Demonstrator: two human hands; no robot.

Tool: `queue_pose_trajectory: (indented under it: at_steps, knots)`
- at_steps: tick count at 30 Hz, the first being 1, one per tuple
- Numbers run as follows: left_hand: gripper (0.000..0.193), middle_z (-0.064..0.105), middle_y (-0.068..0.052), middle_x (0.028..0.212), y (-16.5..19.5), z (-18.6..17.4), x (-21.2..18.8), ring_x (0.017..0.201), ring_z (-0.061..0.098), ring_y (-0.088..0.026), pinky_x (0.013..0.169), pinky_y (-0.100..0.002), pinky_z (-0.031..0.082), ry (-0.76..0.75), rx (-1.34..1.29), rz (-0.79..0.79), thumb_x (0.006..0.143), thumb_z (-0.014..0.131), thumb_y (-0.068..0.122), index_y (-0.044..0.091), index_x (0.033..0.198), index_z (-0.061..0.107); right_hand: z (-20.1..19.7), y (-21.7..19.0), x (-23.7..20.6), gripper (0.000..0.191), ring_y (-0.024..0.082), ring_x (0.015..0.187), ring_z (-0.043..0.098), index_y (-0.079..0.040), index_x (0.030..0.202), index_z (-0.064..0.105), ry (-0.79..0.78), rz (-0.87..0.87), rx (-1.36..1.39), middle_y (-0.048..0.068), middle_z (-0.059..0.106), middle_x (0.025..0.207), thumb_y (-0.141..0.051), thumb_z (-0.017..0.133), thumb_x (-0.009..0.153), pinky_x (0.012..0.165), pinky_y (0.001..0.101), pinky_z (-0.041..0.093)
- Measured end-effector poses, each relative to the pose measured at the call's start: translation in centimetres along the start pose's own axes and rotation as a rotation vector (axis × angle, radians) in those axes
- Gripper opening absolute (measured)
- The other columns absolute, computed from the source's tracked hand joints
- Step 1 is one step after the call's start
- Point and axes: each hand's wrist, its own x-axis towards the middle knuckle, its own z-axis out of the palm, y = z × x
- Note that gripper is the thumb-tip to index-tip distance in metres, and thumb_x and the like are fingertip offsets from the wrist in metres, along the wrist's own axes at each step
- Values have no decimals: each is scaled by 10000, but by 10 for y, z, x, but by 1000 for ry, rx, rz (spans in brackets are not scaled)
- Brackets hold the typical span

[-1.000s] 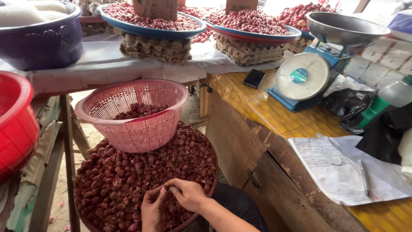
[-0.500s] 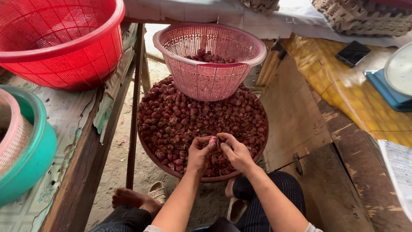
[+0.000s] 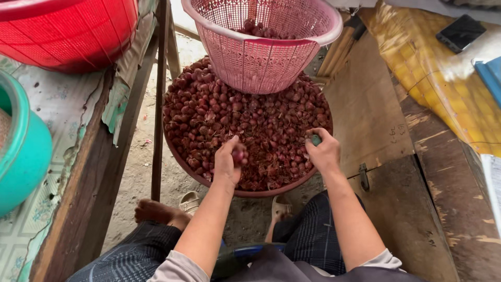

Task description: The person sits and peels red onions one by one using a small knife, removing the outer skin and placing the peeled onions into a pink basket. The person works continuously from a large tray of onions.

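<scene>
A wide round basin (image 3: 183, 156) on the ground holds a heap of small red shallots (image 3: 250, 120). My left hand (image 3: 227, 161) is over the near part of the heap, closed on a shallot (image 3: 239, 154). My right hand (image 3: 324, 152) rests at the basin's right rim, fingers curled around a small teal-handled tool (image 3: 315, 139). A pink plastic basket (image 3: 261, 47) sits on the far side of the heap with a few shallots inside.
A red plastic tub (image 3: 68, 31) and a teal bowl (image 3: 23, 151) stand on a worn wooden bench (image 3: 88, 172) at the left. A wooden counter (image 3: 417, 156) rises at the right, with a dark phone (image 3: 462, 32) on its yellow top. My feet and sandals are below the basin.
The view has tilted down and closer to the basin. My hands, together over the heap before, have moved apart, the right one to the basin's right rim.
</scene>
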Motion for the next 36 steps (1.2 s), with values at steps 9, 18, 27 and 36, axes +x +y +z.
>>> queue_pose_trajectory:
  at_steps: [9, 18, 27, 36]
  knots:
    - [300, 545, 2, 591, -21, -6, 5, 472, 468, -113, 441, -295, 325, -106, 172, 51, 993, 722, 287, 128, 787, 573, 38, -12, 46, 444, 386, 1089, 650, -95, 1277, 680, -7, -382, -478, 139, 657, 1282, -140, 767, 844, 877, 504, 549]
    - [274, 746, -51, 981, -24, 30, -17, 832, 668, -100, 740, -256, 564, -243, 651, 381, 938, 738, 129, 81, 1206, 760, 34, 1, 10, 384, 141, 674, 674, -9, 1318, 652, -407, -219, 389, 76, 764, 1058, -104, 667, 946, 603, 318, 578]
    - [133, 759, -104, 984, -31, 21, -7, 889, 693, -135, 772, -294, 568, -349, 560, 425, 969, 793, 82, -17, 1042, 743, 45, -17, -24, 272, 48, 617, 596, -26, 1248, 688, -434, -260, 549, 25, 740, 948, -85, 629, 990, 543, 249, 497]
    - [199, 726, -35, 975, -34, 22, -1, 890, 676, -116, 773, -269, 573, -392, 539, 385, 932, 803, 99, 9, 1071, 693, 42, -20, -27, 151, 42, 622, 532, -23, 1028, 726, -278, -326, 471, -7, 676, 770, -164, 751, 979, 546, 245, 443]
